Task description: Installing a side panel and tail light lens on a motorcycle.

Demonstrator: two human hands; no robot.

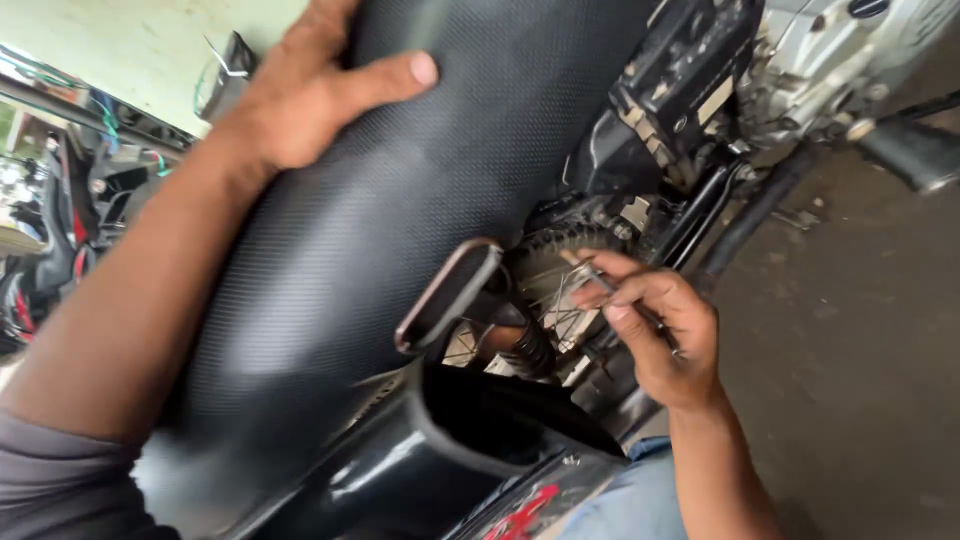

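The right hand [665,335] pinches a thin metal rod [610,290] between thumb and fingertips; the rod points up toward ten o'clock from the hand, its tip close to the knobbly tyre [560,250] of the rear wheel. The fingers are curled tight round it, so the grip is closed on the rod. Just at nine o'clock from that hand are the wheel's spokes [560,315] and a coiled black spring [532,345], with the dark loop of a grab handle [447,295] beyond it.

The left hand [310,95] lies flat and open on the black textured seat [400,230] of the motorbike, thumb stretched out toward three o'clock, pressing rather than grasping. Below the seat, at six o'clock, sits the glossy black tail panel [440,460]. At two o'clock from the seat the silver engine [820,60] shows, above the bare concrete floor [860,360].
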